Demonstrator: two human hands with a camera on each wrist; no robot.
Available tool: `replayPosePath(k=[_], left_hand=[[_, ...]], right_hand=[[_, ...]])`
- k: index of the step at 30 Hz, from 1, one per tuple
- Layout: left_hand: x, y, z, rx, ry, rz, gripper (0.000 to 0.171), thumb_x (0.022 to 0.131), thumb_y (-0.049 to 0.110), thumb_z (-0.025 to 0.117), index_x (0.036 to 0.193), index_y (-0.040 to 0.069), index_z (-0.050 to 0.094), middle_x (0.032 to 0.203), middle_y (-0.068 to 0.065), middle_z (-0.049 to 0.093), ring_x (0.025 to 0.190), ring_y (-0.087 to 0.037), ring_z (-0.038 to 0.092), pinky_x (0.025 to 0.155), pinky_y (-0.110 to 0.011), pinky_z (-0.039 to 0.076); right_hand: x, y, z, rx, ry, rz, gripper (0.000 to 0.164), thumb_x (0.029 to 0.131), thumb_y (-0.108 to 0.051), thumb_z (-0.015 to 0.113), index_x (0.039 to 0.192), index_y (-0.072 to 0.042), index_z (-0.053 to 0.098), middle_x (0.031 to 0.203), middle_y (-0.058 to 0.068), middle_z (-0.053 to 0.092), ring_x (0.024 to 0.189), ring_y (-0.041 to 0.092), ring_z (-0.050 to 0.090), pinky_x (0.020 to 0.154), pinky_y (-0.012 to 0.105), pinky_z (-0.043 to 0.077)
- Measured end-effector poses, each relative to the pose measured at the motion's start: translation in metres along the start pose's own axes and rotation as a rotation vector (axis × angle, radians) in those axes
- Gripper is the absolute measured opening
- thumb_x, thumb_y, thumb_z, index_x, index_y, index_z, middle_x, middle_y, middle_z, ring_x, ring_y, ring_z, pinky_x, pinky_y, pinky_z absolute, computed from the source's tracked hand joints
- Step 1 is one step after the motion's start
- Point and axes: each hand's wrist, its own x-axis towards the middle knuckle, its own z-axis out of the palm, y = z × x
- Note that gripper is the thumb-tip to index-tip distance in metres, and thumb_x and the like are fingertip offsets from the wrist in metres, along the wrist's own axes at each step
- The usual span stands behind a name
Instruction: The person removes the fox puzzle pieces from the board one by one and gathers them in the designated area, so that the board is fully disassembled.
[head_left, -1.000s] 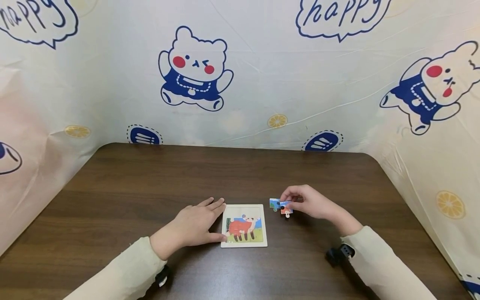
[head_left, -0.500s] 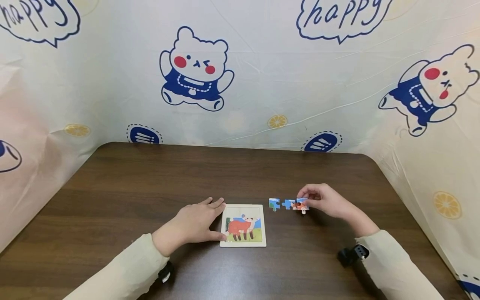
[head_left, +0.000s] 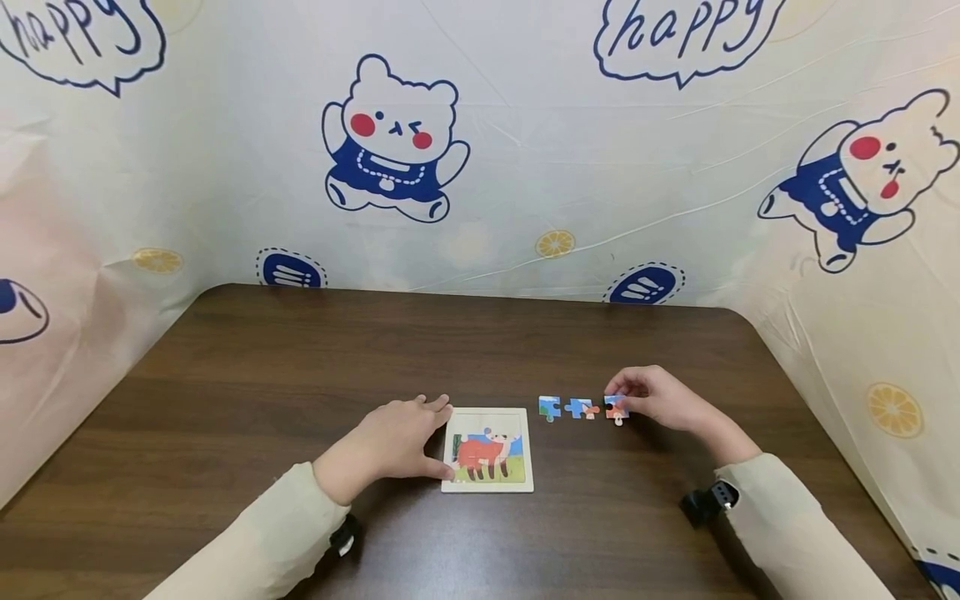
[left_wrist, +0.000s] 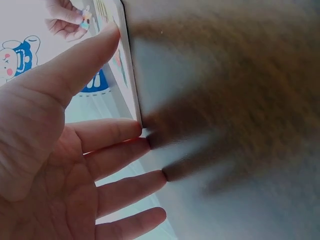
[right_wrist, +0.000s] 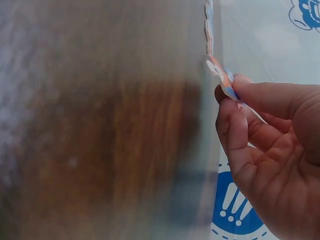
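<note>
A square puzzle board (head_left: 487, 485) with a pale frame and a red animal picture lies on the table. My left hand (head_left: 390, 439) rests at its left side, the fingers straight and the thumb touching the frame; the left wrist view shows the fingertips down on the tabletop. To the right of the board, my right hand (head_left: 663, 398) pinches a blue and orange puzzle piece (right_wrist: 222, 77) between thumb and fingers, tilted in the right wrist view. Left of it lie two loose puzzle pieces, a blue-green piece (head_left: 549, 407) and a blue-orange piece (head_left: 581, 407), slightly apart.
The dark wooden table (head_left: 360, 342) reaches back to a printed curtain (head_left: 510, 167) with cartoon bears, which also hangs along both sides. A black wrist device (head_left: 705, 504) sits under the right sleeve.
My right hand has moved right with its puzzle piece, away from the blue-green piece. The blue-orange piece now lies separate between them. My left hand has stayed almost still at the board.
</note>
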Motion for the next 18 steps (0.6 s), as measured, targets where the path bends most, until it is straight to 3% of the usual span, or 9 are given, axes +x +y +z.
replayPosePath(k=[18], left_hand=[[-0.0018, 0.0000, -0.0009, -0.023, -0.001, -0.014, 0.085, 0.077, 0.054, 0.080, 0.143, 0.006, 0.054, 0.153, -0.012, 0.047, 0.137, -0.040, 0.048, 0.107, -0.054, 0.043]], right_hand=[[0.0033, 0.0016, 0.0005, -0.061, -0.003, 0.028, 0.012, 0.090, 0.001, 0.067, 0.101, -0.001, 0.068, 0.086, 0.004, 0.062, 0.077, 0.012, 0.054, 0.067, 0.022, 0.047]])
